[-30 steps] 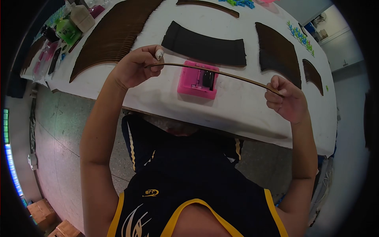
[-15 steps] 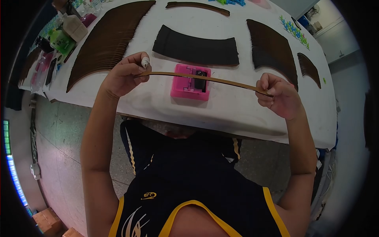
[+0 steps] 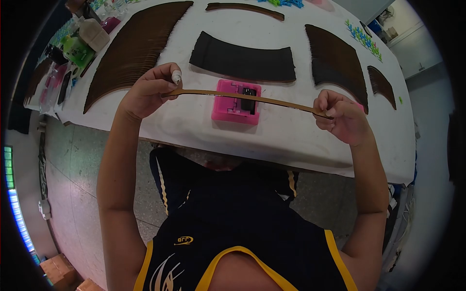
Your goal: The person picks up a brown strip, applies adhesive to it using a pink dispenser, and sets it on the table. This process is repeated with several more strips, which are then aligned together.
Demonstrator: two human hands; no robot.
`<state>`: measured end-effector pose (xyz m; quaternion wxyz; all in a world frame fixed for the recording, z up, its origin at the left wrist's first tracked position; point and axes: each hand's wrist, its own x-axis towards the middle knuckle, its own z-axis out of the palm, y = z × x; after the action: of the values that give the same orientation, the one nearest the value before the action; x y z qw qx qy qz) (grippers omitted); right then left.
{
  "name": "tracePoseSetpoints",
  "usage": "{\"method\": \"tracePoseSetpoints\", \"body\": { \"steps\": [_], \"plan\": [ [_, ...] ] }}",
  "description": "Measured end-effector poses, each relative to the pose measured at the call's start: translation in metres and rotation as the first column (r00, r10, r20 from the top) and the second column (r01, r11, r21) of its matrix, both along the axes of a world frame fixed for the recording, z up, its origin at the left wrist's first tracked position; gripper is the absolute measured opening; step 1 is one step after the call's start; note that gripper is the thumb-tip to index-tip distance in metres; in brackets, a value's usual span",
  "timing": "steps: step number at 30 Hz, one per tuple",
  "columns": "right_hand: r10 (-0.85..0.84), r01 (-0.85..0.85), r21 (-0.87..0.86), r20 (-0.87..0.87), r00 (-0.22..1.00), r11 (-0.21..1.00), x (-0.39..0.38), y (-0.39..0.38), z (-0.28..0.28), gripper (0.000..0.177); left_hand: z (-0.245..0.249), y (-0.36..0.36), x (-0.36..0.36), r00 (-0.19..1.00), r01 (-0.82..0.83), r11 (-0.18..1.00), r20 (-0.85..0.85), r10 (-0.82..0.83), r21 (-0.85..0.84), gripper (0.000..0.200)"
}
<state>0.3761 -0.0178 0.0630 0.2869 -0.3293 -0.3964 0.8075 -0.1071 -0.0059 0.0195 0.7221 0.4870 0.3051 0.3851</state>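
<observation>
Many laid out, one in hand
Left hand [image 3: 148, 92] and right hand [image 3: 344, 116] pinched the brown strip [image 3: 281, 102] above the pink box [image 3: 223, 111]; dark strips [image 3: 136, 43] lay grouped, the remainder unclear.

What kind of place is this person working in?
Probably a small workshop or hand-assembly room: a white-covered worktable bears rows of dark curved strips, a pink device stands near its edge, and cardboard boxes sit on the floor.
</observation>
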Motion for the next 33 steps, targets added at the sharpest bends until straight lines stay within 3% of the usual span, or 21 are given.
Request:
{"method": "tracePoseSetpoints", "body": {
  "steps": [4,12,21,28,33],
  "plan": [
    [0.02,-0.021,-0.022,-0.021,1.0,1.0,-0.007,0.004,-0.003,0.018,0.011,0.003,-0.011,0.999,0.008,0.999,-0.041,-0.007,0.033,0.015],
    [0.087,-0.133,-0.166,-0.256,0.963,0.977,-0.025,0.01,-0.02,0.021,0.026,0.002,-0.02,0.997,-0.067,0.997,-0.052,0.064,-0.048,0.013],
    [0.089,-0.166,-0.228,-0.311,0.946,0.959,-0.027,0.014,-0.036,0.021,0.039,-0.003,-0.02,0.99,-0.114,0.991,-0.088,0.108,-0.074,0.01],
    [0.09,-0.166,-0.216,-0.323,0.942,0.962,-0.029,0.011,-0.038,0.022,0.046,-0.01,-0.02,0.988,-0.124,0.992,-0.097,0.122,-0.018,0.015],
    [0.128,-0.142,-0.058,-0.198,0.972,0.988,-0.028,0.009,-0.024,0.024,0.043,-0.009,-0.031,0.99,-0.066,0.994,-0.123,0.076,0.084,0.017]
  ]
}}
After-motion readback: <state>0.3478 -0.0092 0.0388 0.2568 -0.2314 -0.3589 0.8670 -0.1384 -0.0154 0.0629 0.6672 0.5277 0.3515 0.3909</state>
